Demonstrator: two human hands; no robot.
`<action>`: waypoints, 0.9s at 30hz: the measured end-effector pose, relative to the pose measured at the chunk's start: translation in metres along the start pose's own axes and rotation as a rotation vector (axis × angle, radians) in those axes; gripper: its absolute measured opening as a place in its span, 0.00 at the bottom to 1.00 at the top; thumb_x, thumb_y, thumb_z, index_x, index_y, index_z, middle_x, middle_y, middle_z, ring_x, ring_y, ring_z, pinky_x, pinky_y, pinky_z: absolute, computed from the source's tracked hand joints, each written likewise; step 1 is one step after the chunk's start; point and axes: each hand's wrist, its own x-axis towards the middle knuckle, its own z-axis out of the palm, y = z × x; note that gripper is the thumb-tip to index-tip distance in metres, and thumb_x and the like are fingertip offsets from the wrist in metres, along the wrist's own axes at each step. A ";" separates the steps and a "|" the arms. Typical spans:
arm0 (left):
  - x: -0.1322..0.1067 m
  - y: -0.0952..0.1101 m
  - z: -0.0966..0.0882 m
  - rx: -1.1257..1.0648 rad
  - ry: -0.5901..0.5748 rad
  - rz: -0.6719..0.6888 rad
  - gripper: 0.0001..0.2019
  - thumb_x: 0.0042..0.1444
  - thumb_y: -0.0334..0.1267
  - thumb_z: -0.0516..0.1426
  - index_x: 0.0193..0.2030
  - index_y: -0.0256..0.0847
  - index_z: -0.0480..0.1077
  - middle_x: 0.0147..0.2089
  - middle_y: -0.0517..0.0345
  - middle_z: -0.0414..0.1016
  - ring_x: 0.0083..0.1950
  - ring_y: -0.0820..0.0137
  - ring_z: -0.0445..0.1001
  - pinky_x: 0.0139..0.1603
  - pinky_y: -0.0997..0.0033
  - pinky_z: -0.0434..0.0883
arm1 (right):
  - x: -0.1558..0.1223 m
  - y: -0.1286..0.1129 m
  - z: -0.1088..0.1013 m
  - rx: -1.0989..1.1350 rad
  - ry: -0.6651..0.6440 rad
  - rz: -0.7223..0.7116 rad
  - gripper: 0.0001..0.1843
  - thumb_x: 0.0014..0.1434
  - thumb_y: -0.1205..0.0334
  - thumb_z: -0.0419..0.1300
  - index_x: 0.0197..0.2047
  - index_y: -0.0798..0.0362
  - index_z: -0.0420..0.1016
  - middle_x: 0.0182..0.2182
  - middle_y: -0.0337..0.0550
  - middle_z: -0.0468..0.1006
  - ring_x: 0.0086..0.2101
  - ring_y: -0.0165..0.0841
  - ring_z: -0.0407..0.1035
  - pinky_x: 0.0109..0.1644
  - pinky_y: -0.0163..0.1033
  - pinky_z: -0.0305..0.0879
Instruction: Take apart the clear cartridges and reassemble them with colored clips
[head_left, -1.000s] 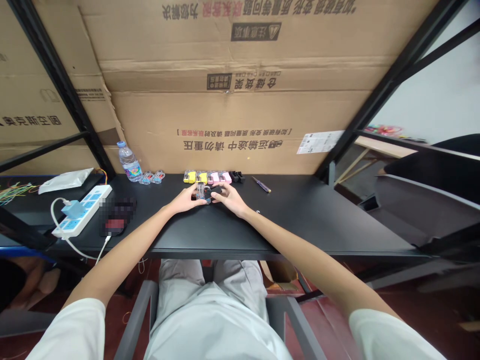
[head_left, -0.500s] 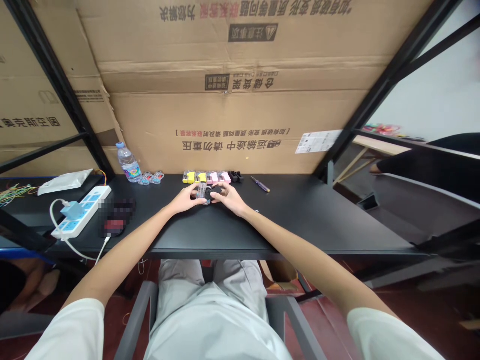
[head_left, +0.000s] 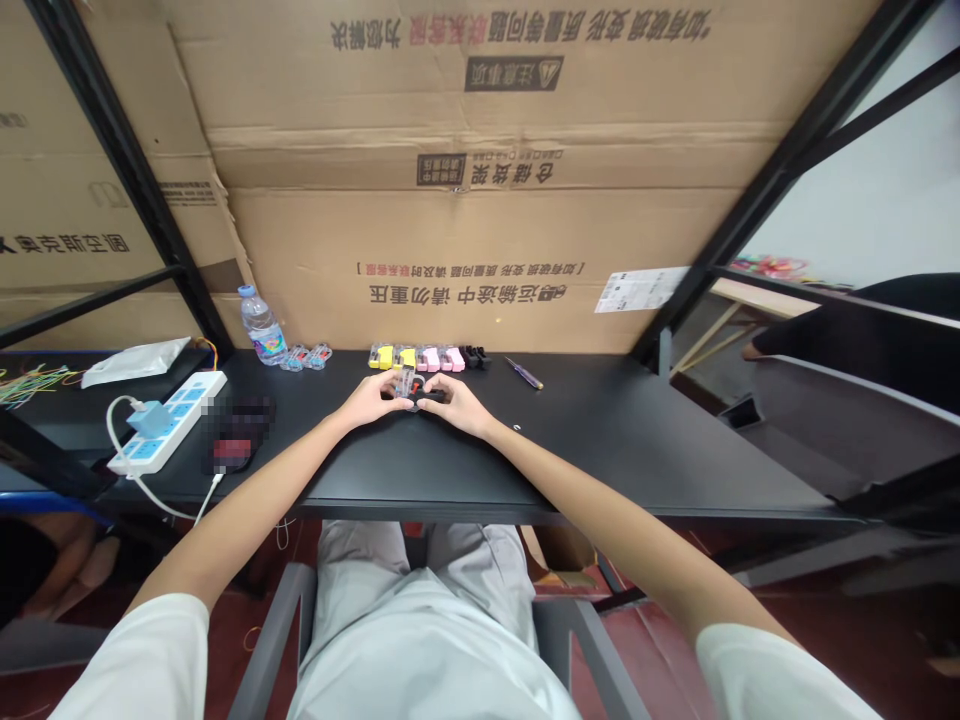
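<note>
My left hand (head_left: 373, 399) is closed on a small clear plastic case (head_left: 406, 382) with something orange-red inside. In my right hand (head_left: 460, 404), thumb and fingers pinch a small black plastic part (head_left: 430, 397), which touches or lies right beside the clear case. Both hands meet just above the black table (head_left: 600, 440). Behind them runs a row of small clear-and-yellow pieces (head_left: 385, 357), clear-and-pink pieces (head_left: 439, 359) and black pieces (head_left: 474, 357). My fingers hide part of what I hold.
A screwdriver (head_left: 524, 373) lies right of the row, and a tiny white bit (head_left: 517, 427) nearer me. On the left are a water bottle (head_left: 264, 328), clear cases (head_left: 306, 357), a white power strip (head_left: 169, 422) and a blurred-out device (head_left: 238, 435). Cardboard (head_left: 465, 230) stands behind the table.
The black part has tilted flatter against the clear case, and orange-red now shows in the case. My right fingers have shifted their hold. The view has moved slightly.
</note>
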 end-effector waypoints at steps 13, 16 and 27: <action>0.003 -0.011 0.000 -0.029 -0.029 0.014 0.29 0.55 0.51 0.71 0.58 0.36 0.75 0.51 0.46 0.85 0.45 0.60 0.85 0.54 0.57 0.80 | 0.004 -0.007 -0.012 0.003 -0.128 -0.009 0.23 0.54 0.43 0.74 0.39 0.49 0.72 0.32 0.39 0.78 0.30 0.37 0.75 0.39 0.46 0.76; 0.004 -0.012 0.000 -0.039 -0.034 0.021 0.29 0.55 0.51 0.71 0.58 0.36 0.74 0.51 0.45 0.85 0.46 0.59 0.85 0.56 0.56 0.79 | 0.002 -0.006 -0.013 0.012 -0.134 -0.003 0.23 0.54 0.42 0.74 0.39 0.49 0.72 0.31 0.38 0.78 0.30 0.36 0.76 0.38 0.45 0.76; 0.001 -0.004 0.000 0.020 0.007 0.026 0.26 0.53 0.50 0.72 0.54 0.37 0.76 0.47 0.49 0.85 0.44 0.60 0.84 0.55 0.57 0.79 | 0.005 -0.001 -0.010 -0.056 -0.075 -0.020 0.19 0.54 0.47 0.74 0.39 0.49 0.74 0.31 0.39 0.79 0.32 0.38 0.76 0.40 0.46 0.77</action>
